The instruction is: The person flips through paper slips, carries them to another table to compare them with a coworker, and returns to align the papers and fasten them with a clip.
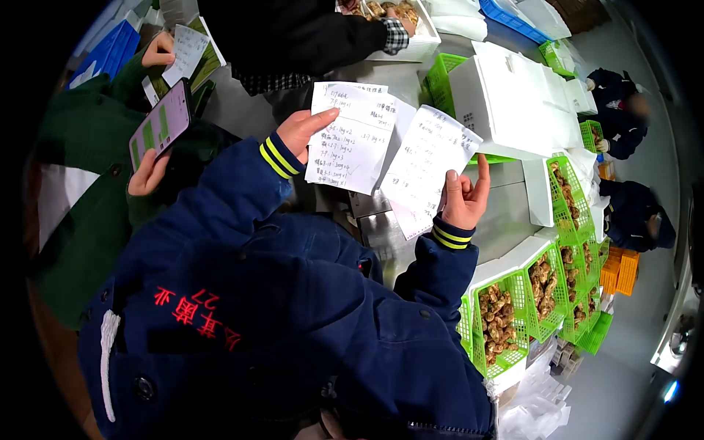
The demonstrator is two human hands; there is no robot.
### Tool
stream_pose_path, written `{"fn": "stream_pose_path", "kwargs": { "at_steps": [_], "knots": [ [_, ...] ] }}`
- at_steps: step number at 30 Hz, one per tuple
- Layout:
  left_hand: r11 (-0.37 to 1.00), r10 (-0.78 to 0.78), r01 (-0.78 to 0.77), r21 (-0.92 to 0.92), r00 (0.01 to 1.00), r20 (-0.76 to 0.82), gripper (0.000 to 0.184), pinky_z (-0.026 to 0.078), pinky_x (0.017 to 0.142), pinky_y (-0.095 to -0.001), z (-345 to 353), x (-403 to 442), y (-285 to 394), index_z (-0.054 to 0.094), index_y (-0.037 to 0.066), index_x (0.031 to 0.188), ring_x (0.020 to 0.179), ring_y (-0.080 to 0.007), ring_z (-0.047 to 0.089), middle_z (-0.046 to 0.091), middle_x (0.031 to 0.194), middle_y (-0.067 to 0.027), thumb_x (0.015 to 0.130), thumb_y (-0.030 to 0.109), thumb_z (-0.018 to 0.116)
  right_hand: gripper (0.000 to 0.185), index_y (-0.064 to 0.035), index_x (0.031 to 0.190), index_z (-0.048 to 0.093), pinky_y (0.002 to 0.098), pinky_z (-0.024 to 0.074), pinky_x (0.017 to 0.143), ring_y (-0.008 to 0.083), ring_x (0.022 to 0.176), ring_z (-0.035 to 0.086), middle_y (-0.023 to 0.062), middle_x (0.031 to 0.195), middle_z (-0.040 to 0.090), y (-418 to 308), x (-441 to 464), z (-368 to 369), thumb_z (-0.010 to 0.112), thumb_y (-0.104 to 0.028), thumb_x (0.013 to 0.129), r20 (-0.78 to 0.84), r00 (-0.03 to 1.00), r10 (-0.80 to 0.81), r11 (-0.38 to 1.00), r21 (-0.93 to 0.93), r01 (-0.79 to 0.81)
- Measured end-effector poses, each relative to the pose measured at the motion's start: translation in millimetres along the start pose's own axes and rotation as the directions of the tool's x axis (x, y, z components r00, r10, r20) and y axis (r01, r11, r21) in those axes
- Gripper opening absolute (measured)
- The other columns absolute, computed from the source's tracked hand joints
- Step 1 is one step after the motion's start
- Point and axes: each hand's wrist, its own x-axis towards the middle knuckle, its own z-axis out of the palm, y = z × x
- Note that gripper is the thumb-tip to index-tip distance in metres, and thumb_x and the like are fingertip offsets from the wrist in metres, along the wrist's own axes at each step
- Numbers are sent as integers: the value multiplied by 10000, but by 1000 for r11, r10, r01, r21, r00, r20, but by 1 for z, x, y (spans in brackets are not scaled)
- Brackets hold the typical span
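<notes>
head view, both hands (pixel 301 136) gripping handwritten sheets (pixel 355 139), bare metal tabletop (pixel 506 213) at right

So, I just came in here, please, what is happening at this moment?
The left hand and right hand hold handwritten sheets, spread side by side over a metal table. At left, a co-worker in green holds a phone and a note. Another, in black, reaches into a white box. Mushrooms fill green baskets at right.

Bright light on the papers (pixel 352 139), fisheye-bent edges, black corners
</notes>
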Motion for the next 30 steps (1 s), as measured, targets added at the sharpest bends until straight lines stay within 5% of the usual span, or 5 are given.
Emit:
{"fn": "stream_pose_path", "kwargs": {
  "at_steps": [8, 14, 19, 26, 30],
  "knots": [
    [1000, -2, 3, -5, 1000, 7, 356, 479, 820, -337, 1, -2, 1, 443, -78, 1131, 948, -235, 574, 548, 1068, -170, 876, 170, 473, 581, -24, 1310, 264, 172, 366, 542, 43, 585, 447, 8, 695, 525, -5, -3, 4, 533, 35, 799, 11, 999, -40, 999, 6, 40],
    [1000, 27, -27, -7, 1000, 14, 373, 485, 807, -344, 3, -3, -1, 435, -77, 1134, 937, -246, 581, 548, 1069, -178, 858, 164, 503, 486, -14, 1272, 352, 162, 336, 521, 34, 566, 424, -13, 678, 505, -4, -3, -6, 526, -4, 818, 54, 997, -60, 978, -195, 70],
    [1000, 13, -13, 22, 1000, 6, 371, 488, 801, -344, 1, -7, -1, 448, -73, 1123, 924, -238, 586, 558, 1050, -168, 852, 170, 517, 239, 39, 1058, 552, 223, 436, 718, 119, 783, 561, 95, 876, 613, 4, -1, -10, 513, 2, 825, 4, 973, -231, 923, -315, 220],
    [998, 60, -61, -1, 997, -43, 338, 489, 798, -326, 9, -14, -13, 452, -79, 1111, 914, -231, 588, 562, 1041, -165, 856, 136, 505, 173, 43, 969, 587, 211, 431, 703, 111, 767, 556, 93, 869, 616, 20, -11, -18, 539, -28, 819, 9, 985, -170, 904, -396, 160],
    [1000, 7, -7, 13, 1000, -29, 323, 488, 800, -323, 0, -17, -14, 456, -72, 1114, 916, -237, 589, 560, 1054, -166, 858, 121, 493, 180, 31, 983, 584, 187, 404, 643, 62, 707, 495, 36, 827, 590, 6, -27, -19, 529, -56, 836, -2, 998, -67, 959, -275, 64]
  ]
}}
